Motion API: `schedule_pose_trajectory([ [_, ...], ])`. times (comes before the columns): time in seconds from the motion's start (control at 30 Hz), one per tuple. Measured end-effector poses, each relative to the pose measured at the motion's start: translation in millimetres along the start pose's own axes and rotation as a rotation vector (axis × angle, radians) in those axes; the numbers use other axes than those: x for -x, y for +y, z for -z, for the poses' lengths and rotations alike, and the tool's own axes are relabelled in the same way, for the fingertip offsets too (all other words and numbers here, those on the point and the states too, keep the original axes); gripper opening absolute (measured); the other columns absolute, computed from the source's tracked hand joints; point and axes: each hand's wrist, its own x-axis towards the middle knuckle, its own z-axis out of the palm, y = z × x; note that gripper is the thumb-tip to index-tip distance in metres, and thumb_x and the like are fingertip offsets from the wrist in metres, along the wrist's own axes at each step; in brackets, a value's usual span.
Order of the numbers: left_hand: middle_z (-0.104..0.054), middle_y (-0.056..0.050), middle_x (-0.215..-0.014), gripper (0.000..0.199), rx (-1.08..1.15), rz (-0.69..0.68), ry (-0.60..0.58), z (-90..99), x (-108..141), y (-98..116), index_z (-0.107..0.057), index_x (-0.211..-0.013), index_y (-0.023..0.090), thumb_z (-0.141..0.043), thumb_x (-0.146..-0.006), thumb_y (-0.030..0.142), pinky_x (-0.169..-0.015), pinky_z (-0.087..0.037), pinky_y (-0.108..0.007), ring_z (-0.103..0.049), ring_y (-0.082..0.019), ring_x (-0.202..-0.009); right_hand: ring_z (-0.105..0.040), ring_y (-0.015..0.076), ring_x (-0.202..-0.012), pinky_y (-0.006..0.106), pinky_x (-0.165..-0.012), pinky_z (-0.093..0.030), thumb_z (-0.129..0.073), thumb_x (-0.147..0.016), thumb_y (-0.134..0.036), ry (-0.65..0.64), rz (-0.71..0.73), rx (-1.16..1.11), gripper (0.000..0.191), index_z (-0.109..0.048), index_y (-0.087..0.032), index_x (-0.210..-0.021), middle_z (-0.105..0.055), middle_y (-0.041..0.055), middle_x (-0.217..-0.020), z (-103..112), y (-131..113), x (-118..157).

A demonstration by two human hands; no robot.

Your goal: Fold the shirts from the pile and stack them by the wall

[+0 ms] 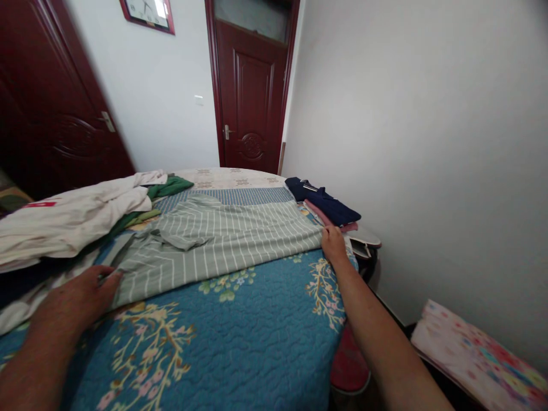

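A grey-green shirt with white stripes [231, 234] lies spread sideways over the blue floral quilted cover [257, 337]. My left hand [92, 294] pinches its near left part, beside the sleeve. At the opposite end, my right hand [334, 242] is closed on the shirt's right corner. The cloth between the hands looks mostly flat, with some folds near the collar at the left. Beyond my right hand sits a stack of folded clothes, dark blue [329, 205] on top and pink below.
White and green garments [77, 217] are heaped at the left. A patterned tablecloth [231, 177] covers the table's far end. Past the right edge are a red stool [349, 362] and a floral-covered box [475, 354], near the wall.
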Motion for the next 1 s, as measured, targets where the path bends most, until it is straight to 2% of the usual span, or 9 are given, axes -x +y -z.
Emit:
schedule_pose_trajectory([
  [0.1, -0.075, -0.021, -0.133, 0.060, 0.035, 0.000, 0.016, 13.8, 20, 12, -0.070, -0.126, 0.022, -0.032, -0.100, 0.060, -0.093, -0.052, -0.044, -0.071, -0.038, -0.115, -0.064, 0.0329, -0.104, 0.046, -0.097, -0.050, -0.034, -0.099, -0.041, 0.037, -0.107, -0.086, 0.051, -0.069, -0.012, -0.120, -0.072, 0.0211, -0.112, 3, 1, 1],
  [0.27, -0.080, -0.017, -0.118, 0.048, 0.049, -0.034, 0.098, 19.8, 37, 20, -0.073, -0.120, 0.022, -0.042, -0.099, 0.052, -0.091, -0.053, -0.041, -0.074, -0.036, -0.110, -0.065, 0.0362, -0.107, 0.051, -0.099, -0.050, -0.034, -0.096, -0.044, 0.022, -0.188, 0.016, 0.058, -0.070, -0.011, -0.126, -0.072, 0.0240, -0.116, 5, 23, -2],
  [0.37, -0.081, -0.014, -0.114, 0.043, 0.039, -0.027, 0.106, 18.4, 39, 19, -0.074, -0.115, 0.025, -0.045, -0.098, 0.052, -0.091, -0.054, -0.038, -0.075, -0.033, -0.109, -0.069, 0.0380, -0.099, 0.056, -0.096, -0.051, -0.040, -0.093, -0.045, -0.002, -0.191, 0.083, 0.054, -0.077, -0.013, -0.116, -0.073, 0.0236, -0.103, 0, 36, -2],
  [0.47, -0.081, -0.014, -0.117, 0.041, 0.044, -0.037, 0.074, 21.3, 43, 19, -0.075, -0.120, 0.025, -0.050, -0.096, 0.047, -0.092, -0.054, -0.039, -0.075, -0.034, -0.111, -0.070, 0.0418, -0.096, 0.063, -0.093, -0.052, -0.047, -0.090, -0.052, 0.024, -0.140, 0.041, 0.052, -0.081, -0.016, -0.103, -0.072, 0.0237, -0.092, -5, 43, 0],
  [0.6, -0.079, -0.014, -0.127, 0.045, 0.039, -0.053, -0.004, 27.7, 49, 21, -0.072, -0.131, 0.025, -0.054, -0.094, 0.041, -0.093, -0.054, -0.040, -0.074, -0.034, -0.116, -0.068, 0.0519, -0.113, 0.074, -0.096, -0.046, -0.045, -0.089, -0.062, 0.016, -0.155, 0.009, 0.063, -0.082, -0.015, -0.107, -0.071, 0.0297, -0.106, -8, 49, 0],
  [0.73, -0.079, -0.014, -0.128, 0.043, 0.075, -0.049, 0.009, 25.9, 50, 18, -0.074, -0.129, 0.025, -0.052, -0.096, 0.043, -0.096, -0.054, -0.040, -0.074, -0.034, -0.117, -0.065, 0.0564, -0.119, 0.079, -0.099, -0.041, -0.048, -0.085, -0.061, -0.040, -0.200, 0.029, 0.063, -0.082, -0.016, -0.113, -0.070, 0.0311, -0.116, -8, 56, -2],
  [0.87, -0.081, -0.013, -0.121, 0.036, 0.191, -0.066, 0.134, 26.7, 51, 18, -0.077, -0.118, 0.023, -0.050, -0.099, 0.036, -0.098, -0.053, -0.037, -0.074, -0.030, -0.116, -0.069, 0.0553, -0.110, 0.077, -0.092, -0.046, -0.053, -0.081, -0.053, -0.051, -0.205, 0.109, 0.055, -0.084, -0.021, -0.114, -0.073, 0.0272, -0.106, -6, 58, 0],
  [0.93, -0.083, -0.011, -0.108, 0.033, 0.330, -0.017, 0.259, 32.8, 52, 18, -0.078, -0.110, 0.021, -0.049, -0.098, 0.033, -0.096, -0.053, -0.035, -0.075, -0.028, -0.110, -0.070, 0.0521, -0.109, 0.073, -0.090, -0.049, -0.051, -0.082, -0.049, -0.003, -0.146, 0.138, 0.052, -0.083, -0.028, -0.118, -0.074, 0.0238, -0.103, -2, 51, 3],
  [1.0, -0.082, -0.009, -0.095, 0.033, 0.555, 0.071, 0.407, 41.0, 54, 17, -0.076, -0.108, 0.020, -0.049, -0.098, 0.034, -0.087, -0.055, -0.033, -0.076, -0.025, -0.094, -0.070, 0.0485, -0.113, 0.069, -0.091, -0.049, -0.047, -0.087, -0.045, 0.086, -0.056, 0.153, 0.052, -0.082, -0.032, -0.122, -0.074, 0.0236, -0.104, 2, 38, 6],
])
